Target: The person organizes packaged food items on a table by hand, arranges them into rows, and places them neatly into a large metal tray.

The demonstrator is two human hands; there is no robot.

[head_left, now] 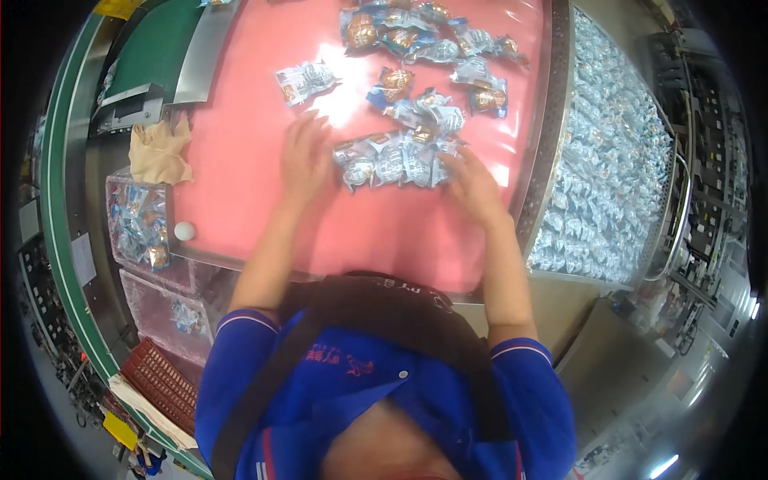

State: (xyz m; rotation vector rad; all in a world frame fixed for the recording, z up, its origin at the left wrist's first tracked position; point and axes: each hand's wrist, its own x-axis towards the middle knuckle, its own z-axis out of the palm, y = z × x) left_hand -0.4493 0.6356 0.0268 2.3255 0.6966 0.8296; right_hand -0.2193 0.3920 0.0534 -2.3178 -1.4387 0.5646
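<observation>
A row of small silvery-blue wrapped packets (390, 166) lies close together on the pink table surface (240, 160). To the left of the row is my left hand (306, 160), its fingers spread, somewhat blurred and holding nothing. My right hand (474, 188) rests at the row's right end, fingers stretched out against the last packet; their tips are partly hidden. Just beyond the row sit more loose packets (438, 114), some showing orange-brown faces. One packet (306, 82) lies alone above my left hand.
A pile of packets (400, 36) lies at the far side. On the right, a metal-edged tray (544, 152) borders a broad mass of silvery packets (600, 160). At left are a beige cloth (160, 152), a white ball (185, 231), clear bins (172, 272) and a red-brown crate (156, 380).
</observation>
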